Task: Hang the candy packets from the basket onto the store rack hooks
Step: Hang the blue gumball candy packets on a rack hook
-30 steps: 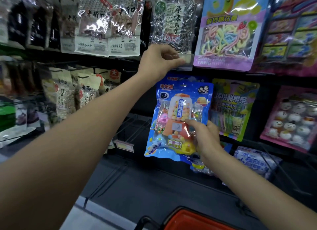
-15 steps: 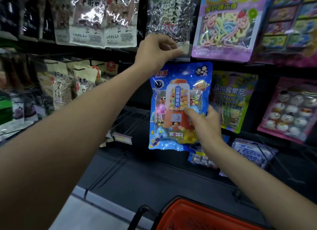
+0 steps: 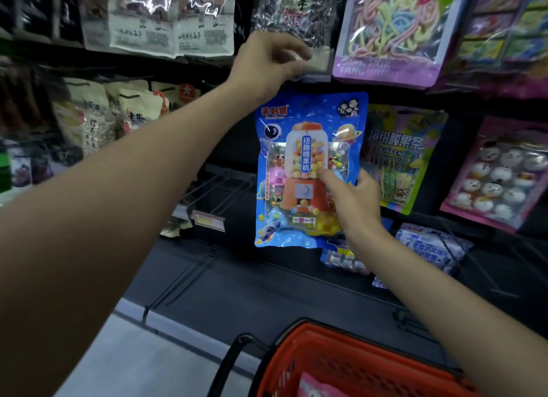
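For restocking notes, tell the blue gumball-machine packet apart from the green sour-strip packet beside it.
The blue gumball-machine packet shows an orange gumball machine with round coloured balls; the green sour-strip packet shows green sticks. The right hand grips the blue packet by its right side, while no hand touches the green packet. Both are printed candy bags at the same rack level.

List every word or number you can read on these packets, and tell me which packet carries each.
"扭趣糖果机": white centre label of the blue gumball packet.
"235": red tag on the silver seed packet.
"BINFEN": green sour-strip packet.
"TANG": bottom edge of the purple noodle-candy packet; the rest of that line is blurred.
Small print on the white-labelled packets: too blurred to read.
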The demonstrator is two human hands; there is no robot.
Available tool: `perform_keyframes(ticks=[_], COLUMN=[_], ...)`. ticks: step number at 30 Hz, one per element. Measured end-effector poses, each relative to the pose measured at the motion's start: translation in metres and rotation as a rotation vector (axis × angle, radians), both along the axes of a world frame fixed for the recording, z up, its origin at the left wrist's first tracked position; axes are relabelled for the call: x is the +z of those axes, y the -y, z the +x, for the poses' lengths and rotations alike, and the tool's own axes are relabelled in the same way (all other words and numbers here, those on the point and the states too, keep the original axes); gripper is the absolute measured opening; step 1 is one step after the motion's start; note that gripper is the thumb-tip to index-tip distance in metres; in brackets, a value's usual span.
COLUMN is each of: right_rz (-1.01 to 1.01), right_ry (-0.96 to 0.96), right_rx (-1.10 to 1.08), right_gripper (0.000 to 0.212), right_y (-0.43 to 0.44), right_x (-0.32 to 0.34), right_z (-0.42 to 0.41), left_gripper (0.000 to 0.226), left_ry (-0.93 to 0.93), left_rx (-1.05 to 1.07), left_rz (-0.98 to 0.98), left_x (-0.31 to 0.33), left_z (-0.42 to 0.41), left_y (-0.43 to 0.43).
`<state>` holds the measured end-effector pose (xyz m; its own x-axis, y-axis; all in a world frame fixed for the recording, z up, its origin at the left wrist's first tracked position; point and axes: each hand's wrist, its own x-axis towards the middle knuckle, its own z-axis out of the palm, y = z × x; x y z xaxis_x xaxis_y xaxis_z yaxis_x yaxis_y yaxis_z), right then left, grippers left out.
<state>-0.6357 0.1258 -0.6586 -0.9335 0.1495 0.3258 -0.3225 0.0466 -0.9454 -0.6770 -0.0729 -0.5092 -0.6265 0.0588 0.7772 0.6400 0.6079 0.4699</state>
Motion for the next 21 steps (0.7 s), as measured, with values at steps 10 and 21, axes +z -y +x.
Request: perform_keyframes(ticks=[10,21], right_rz=[0.016,0.114], right_ry=[-0.003,-0.023], right_rx=[-0.034,-0.097], right_gripper=[0.031,0.054], right_y=[0.008,0.009], right_x=[0.007,0.001], right_z=[-0.012,-0.018], left_gripper=[0.015,0.002], left_ry=[-0.006,-0.137], left_rx=[-0.022,0.074], left_rz=[0.031,0.079], left_x=[0.001,-0.013], left_z=[-0.002,-0.003], left_y=[0.0,-0.008])
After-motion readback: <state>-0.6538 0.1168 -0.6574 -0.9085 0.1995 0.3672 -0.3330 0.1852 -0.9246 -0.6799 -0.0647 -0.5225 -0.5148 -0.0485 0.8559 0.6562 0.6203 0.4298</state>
